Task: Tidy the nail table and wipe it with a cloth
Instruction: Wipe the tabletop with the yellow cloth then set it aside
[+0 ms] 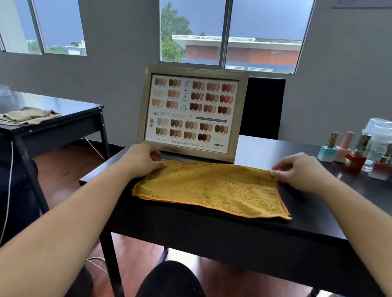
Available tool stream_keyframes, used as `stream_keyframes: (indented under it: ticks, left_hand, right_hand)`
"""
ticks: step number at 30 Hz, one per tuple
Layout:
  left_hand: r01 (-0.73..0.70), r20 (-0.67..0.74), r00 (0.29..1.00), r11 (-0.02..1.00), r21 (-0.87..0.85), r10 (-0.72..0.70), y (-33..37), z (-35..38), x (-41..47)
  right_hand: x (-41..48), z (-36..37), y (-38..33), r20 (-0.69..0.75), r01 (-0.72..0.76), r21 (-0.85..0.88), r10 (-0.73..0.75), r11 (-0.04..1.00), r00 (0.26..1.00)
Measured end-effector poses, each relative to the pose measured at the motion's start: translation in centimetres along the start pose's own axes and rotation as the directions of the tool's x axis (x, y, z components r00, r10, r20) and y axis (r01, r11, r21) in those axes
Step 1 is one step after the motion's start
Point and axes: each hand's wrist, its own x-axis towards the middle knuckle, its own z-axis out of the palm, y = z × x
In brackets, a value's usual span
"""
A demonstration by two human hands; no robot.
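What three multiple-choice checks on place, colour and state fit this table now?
1. What colour is the ribbed cloth on the black table? A. blue B. mustard yellow C. white
2. Where does the gold-framed nail colour chart stand? A. behind the cloth B. on the wall C. on the floor
3. How does the cloth lie? A. balled up B. hanging off C. spread flat
1 B, its weave is mustard yellow; 2 A, it stands upright just beyond the cloth's far edge; 3 C, it lies flat, left hand and right hand pinching its far corners.
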Motion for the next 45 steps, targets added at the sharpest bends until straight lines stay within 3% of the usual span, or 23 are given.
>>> stream_keyframes:
  ticks: [6,13,16,20,23,25,27,29,30,32,33,35,38,42,45]
  left_hand:
    - [-0.017,-0.148,0.989,0.998,-0.065,0.008,0.0,0.5,0.3]
    - [-0.011,-0.227,0.974,0.999,-0.03,0.004,0.3,1.2,0.1]
    - [-0.101,-0.282,0.954,0.995,0.026,0.104,0.3,1.3,-0.7]
    - [-0.175,-0.051,0.983,0.983,0.048,0.177,0.5,1.1,-1.4]
    - [-0.14,-0.037,0.99,0.986,-0.088,0.137,0.5,0.0,-1.4]
    - [-0.047,0.005,0.999,0.905,-0.422,0.054,0.9,-0.8,-1.5]
    - [0.156,0.208,0.978,0.686,-0.71,-0.007,1.6,-1.3,-1.8]
    - [0.353,0.412,0.911,0.512,-0.783,0.002,1.9,-1.6,-2.0]
    - [0.41,0.473,0.881,0.474,-0.779,0.017,1.9,-1.7,-2.0]
    - [0.424,0.504,0.863,0.504,-0.753,0.027,2.0,-1.4,-2.1]
    - [0.378,0.472,0.882,0.58,-0.721,0.012,2.0,-1.2,-2.2]
    - [0.277,0.347,0.936,0.732,-0.622,-0.059,2.3,-0.6,-2.4]
    - [0.232,0.196,0.969,0.816,-0.53,-0.149,2.3,0.0,-1.8]
    - [0.237,0.123,0.971,0.877,-0.419,-0.203,1.1,-0.7,-0.8]
    - [0.221,0.052,0.975,0.959,-0.177,-0.215,0.0,-0.9,-0.7]
  right_hand:
    - [2.1,0.6,0.2,0.064,-0.104,0.084,0.099,0.991,0.993]
    - [2.5,0.7,-0.9,0.211,-0.135,-0.076,0.149,0.988,0.966]
    - [2.0,0.4,-0.9,0.219,-0.096,-0.065,0.108,0.993,0.97]
    - [1.6,-1.0,-2.7,0.27,-0.176,0.294,0.095,0.94,0.958]
    - [1.5,-2.0,-6.0,0.366,-0.228,0.509,0.031,0.83,0.93]
    - [1.7,-1.5,-8.9,0.406,-0.262,0.614,-0.013,0.745,0.914]
    - [1.9,-0.3,-11.8,0.447,-0.334,0.701,-0.023,0.63,0.894]
    - [2.1,1.2,-14.3,0.499,-0.403,0.767,-0.068,0.5,0.864]
    - [2.2,1.9,-15.3,0.521,-0.419,0.778,-0.11,0.468,0.846]
    - [2.5,2.9,-16.1,0.526,-0.379,0.768,-0.17,0.516,0.834]
    - [2.6,3.1,-16.2,0.508,-0.336,0.754,-0.178,0.564,0.842]
    - [2.8,3.5,-15.6,0.458,-0.26,0.724,-0.163,0.639,0.874]
    - [3.0,3.6,-14.2,0.34,-0.165,0.674,-0.104,0.72,0.935]
    - [3.5,3.9,-12.4,0.189,-0.124,0.397,0.052,0.909,0.981]
    - [3.4,4.5,-12.0,0.227,-0.163,0.168,0.122,0.972,0.966]
